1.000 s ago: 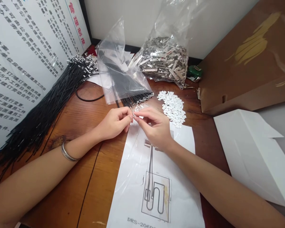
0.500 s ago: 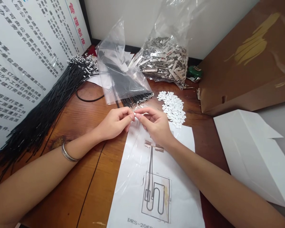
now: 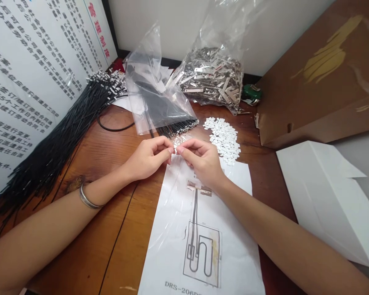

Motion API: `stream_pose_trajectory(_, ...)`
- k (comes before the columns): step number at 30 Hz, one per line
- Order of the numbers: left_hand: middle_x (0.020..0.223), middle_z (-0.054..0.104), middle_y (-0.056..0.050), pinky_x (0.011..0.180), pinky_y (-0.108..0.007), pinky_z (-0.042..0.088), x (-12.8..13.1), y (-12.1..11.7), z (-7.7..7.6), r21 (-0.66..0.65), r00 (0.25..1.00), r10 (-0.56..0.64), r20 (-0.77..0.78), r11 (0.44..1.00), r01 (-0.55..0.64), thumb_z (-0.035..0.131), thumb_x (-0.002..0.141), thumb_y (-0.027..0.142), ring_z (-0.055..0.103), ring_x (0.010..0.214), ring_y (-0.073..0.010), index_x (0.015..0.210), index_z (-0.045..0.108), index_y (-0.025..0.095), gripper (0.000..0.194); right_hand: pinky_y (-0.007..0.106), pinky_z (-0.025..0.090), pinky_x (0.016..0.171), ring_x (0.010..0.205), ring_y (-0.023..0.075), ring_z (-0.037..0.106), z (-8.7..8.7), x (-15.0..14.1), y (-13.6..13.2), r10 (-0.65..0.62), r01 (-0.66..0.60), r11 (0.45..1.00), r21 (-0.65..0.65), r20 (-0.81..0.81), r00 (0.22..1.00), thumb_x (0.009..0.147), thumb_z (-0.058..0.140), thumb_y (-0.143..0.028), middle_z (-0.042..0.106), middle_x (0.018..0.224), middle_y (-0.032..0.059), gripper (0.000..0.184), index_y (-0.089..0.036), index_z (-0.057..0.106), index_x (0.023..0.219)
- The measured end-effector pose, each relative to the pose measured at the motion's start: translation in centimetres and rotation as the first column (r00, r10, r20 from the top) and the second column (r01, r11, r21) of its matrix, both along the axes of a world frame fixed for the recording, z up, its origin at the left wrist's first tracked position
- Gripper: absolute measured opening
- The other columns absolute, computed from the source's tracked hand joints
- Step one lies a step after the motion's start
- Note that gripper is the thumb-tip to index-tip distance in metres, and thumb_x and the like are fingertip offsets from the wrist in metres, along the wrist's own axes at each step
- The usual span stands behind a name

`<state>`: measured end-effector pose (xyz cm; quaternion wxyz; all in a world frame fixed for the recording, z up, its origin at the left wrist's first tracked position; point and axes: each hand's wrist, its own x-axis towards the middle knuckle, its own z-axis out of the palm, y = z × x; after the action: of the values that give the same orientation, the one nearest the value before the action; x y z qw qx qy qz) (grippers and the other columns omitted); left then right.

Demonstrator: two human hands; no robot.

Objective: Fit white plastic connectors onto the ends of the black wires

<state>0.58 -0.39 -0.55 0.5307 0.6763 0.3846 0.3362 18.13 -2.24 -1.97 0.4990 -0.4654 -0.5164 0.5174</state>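
My left hand [image 3: 155, 157] is closed in a pinch, thumb against forefinger. Facing it, my right hand [image 3: 201, 159] pinches too, its fingertips almost meeting the left ones. A tiny pale bit shows between the two sets of fingertips, too small to name. Just beyond them, black wires [image 3: 169, 128] with shiny metal ends stick out of a clear plastic bag [image 3: 160, 102]. Beside my right hand lies a pile of small white plastic pieces [image 3: 224, 139]. Below both hands is a printed sheet [image 3: 172, 229] with a line drawing.
A long bundle of black wires [image 3: 58, 131] with white ends leans at the left against a printed board [image 3: 27, 73]. Flat metal strips [image 3: 212, 78] fill a clear bag at the back. On the right stand a brown box [image 3: 320, 78] and a folded white card [image 3: 326, 196].
My fingertips have drawn slightly apart, the right hand shifting a little to the right. Both hands stay pinched over the top of the sheet.
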Motion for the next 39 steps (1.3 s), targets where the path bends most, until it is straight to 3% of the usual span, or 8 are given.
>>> stream_pose_trajectory(4,0.07,0.067,0.0,0.058,-0.023,0.042,-0.21,0.04,-0.16,0.019,1.0,-0.027,-0.001,0.999,0.027,0.057,0.091,0.031,0.053,0.057,-0.0092,0.081,0.06,0.016,0.018,0.024,0.027,0.04,0.044,0.006,0.039,0.4,-0.2,-0.21,0.027,-0.032,0.997,-0.076,-0.071,0.997,0.068,0.082,-0.041,0.053,0.053,-0.0045,0.029,-0.019,0.065,0.067)
stream_pose_trajectory(10,0.071,0.068,-0.001,0.055,-0.022,0.043,-0.12,0.07,-0.28,0.005,1.0,0.004,0.011,1.0,-0.004,0.059,0.091,0.033,0.053,0.055,-0.0083,0.082,0.06,0.016,0.02,0.023,0.024,0.037,0.039,0.0049,0.036,0.36,-0.28,-0.3,-0.035,0.019,0.989,-0.149,-0.107,0.994,0.068,0.081,-0.036,0.05,0.048,-0.006,0.024,-0.019,0.064,0.065)
stream_pose_trajectory(17,0.073,0.069,-0.003,0.042,-0.019,0.038,0.27,0.07,-0.1,-0.098,0.995,0.055,0.078,0.994,-0.047,0.064,0.086,0.028,0.049,0.046,-0.006,0.081,0.058,0.015,0.015,0.023,0.024,0.036,0.037,0.0046,0.035,0.12,-0.19,-0.19,-0.043,0.028,0.991,-0.13,-0.112,0.993,0.07,0.078,-0.033,0.05,0.046,-0.0063,0.021,-0.019,0.064,0.065)
stream_pose_trajectory(27,0.061,0.062,0.001,0.043,-0.016,0.041,0.22,0.19,0.06,-0.123,0.995,0.068,0.077,0.991,-0.059,0.064,0.086,0.025,0.051,0.045,-0.0055,0.08,0.059,0.014,0.014,0.023,0.024,0.036,0.038,0.0041,0.038,0.41,-0.12,-0.22,-0.025,0.013,0.99,-0.139,-0.089,0.996,0.07,0.077,-0.031,0.053,0.051,-0.0051,0.02,-0.018,0.064,0.066)
stream_pose_trajectory(39,0.066,0.066,0.0,0.044,-0.016,0.044,0.25,0.29,0.0,-0.13,0.988,0.106,0.108,0.987,-0.092,0.067,0.083,0.023,0.053,0.045,-0.0048,0.079,0.06,0.013,0.013,0.023,0.023,0.035,0.038,0.0044,0.038,0.43,-0.19,-0.17,-0.009,0.0,0.989,-0.148,-0.06,0.998,0.068,0.079,-0.035,0.052,0.05,-0.0052,0.022,-0.017,0.065,0.068)
